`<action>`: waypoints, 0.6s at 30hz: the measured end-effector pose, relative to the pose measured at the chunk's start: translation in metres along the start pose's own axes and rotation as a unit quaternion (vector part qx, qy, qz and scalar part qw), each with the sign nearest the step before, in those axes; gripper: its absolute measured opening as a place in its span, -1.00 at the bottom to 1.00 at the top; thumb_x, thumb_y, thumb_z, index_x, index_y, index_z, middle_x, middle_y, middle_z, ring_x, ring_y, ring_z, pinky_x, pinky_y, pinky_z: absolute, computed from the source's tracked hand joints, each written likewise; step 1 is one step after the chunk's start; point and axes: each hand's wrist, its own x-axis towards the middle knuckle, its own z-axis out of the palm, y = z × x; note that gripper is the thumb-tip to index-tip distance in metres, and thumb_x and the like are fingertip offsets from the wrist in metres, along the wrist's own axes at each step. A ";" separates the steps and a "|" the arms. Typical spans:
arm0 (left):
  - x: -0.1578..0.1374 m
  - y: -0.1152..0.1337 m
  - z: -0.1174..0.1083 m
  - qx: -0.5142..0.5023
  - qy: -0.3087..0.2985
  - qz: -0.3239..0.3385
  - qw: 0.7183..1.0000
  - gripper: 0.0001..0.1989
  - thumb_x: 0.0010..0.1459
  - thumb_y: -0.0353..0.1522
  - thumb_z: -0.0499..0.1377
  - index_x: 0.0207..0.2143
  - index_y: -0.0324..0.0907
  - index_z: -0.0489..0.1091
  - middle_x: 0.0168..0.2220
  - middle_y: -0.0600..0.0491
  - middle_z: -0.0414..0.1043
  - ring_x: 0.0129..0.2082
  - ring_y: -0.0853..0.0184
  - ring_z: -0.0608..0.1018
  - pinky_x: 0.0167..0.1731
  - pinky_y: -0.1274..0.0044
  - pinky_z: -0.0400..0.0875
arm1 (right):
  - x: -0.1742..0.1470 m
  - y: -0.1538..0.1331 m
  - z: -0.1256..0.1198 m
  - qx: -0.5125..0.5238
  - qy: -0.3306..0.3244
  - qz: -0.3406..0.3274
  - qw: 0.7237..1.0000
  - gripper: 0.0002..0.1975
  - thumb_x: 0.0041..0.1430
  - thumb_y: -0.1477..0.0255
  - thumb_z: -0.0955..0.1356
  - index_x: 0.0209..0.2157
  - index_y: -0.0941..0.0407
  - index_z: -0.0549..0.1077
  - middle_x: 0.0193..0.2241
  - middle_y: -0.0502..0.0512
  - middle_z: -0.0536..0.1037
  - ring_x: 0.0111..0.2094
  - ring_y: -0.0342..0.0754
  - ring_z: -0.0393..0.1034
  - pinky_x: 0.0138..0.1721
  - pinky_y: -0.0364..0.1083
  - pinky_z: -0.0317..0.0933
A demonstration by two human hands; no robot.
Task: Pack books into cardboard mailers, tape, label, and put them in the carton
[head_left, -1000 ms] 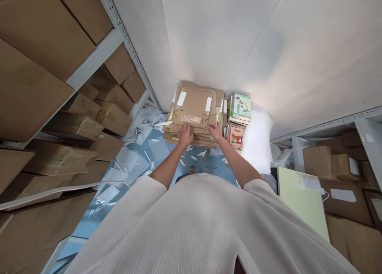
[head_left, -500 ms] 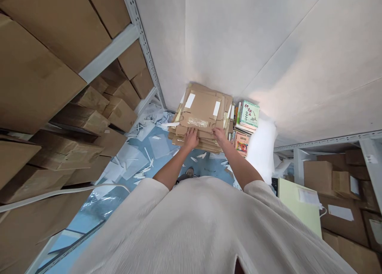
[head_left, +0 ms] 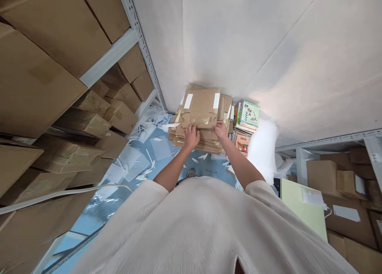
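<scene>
A flattened cardboard box (head_left: 203,102) with two white labels and shiny tape lies on top of a pile of flattened cardboard (head_left: 205,144) against the wall. My left hand (head_left: 192,135) is closed at the box's near edge, fingers curled over the cardboard. At the near right corner my right hand (head_left: 220,130) pinches the same box. The thumbs and the underside of the box are mostly hidden. Right of the pile stand stacked books (head_left: 249,114), the top one with a green cover.
White wrapping material (head_left: 262,146) leans beside the books. Paper scraps (head_left: 135,158) litter the blue floor. Shelving full of cartons (head_left: 86,127) rises on the left; more cartons (head_left: 320,176) and a pale green cabinet (head_left: 304,210) are at right. A white cable (head_left: 59,192) crosses the lower left.
The top flattened box has turned to sit straighter, and its near edge looks lifted from the pile. Both hands have shifted slightly with it, the right one farther up.
</scene>
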 end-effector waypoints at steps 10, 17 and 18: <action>0.015 0.069 -0.007 -0.066 0.045 0.076 0.994 -0.42 0.50 -0.31 0.05 0.50 -0.12 0.39 0.59 -0.26 0.26 0.61 -0.11 0.28 0.56 -0.07 0.16 | -0.043 -0.034 -0.153 0.023 0.032 -0.031 0.999 -0.47 0.02 0.15 0.58 -0.05 -0.07 0.38 -0.21 0.05 0.65 -0.14 0.11 0.53 -0.05 0.09 0.46; -0.003 0.165 0.052 -0.074 -0.045 0.204 0.975 -0.47 0.49 -0.34 0.10 0.45 -0.13 0.42 0.57 -0.26 0.29 0.59 -0.10 0.30 0.56 0.00 0.21 | -0.145 -0.009 -0.316 0.010 0.140 -0.008 0.990 -0.44 0.07 0.06 0.66 -0.05 -0.05 0.44 -0.22 0.11 0.69 -0.03 0.22 0.60 0.07 0.22 0.45; -0.008 0.180 0.063 -0.078 -0.066 0.227 0.968 -0.47 0.50 -0.33 0.10 0.45 -0.14 0.41 0.57 -0.26 0.29 0.59 -0.09 0.30 0.56 0.01 0.21 | -0.163 -0.002 -0.336 0.013 0.157 -0.002 0.987 -0.42 0.05 0.04 0.68 -0.05 -0.06 0.45 -0.23 0.09 0.68 -0.03 0.23 0.61 0.08 0.24 0.46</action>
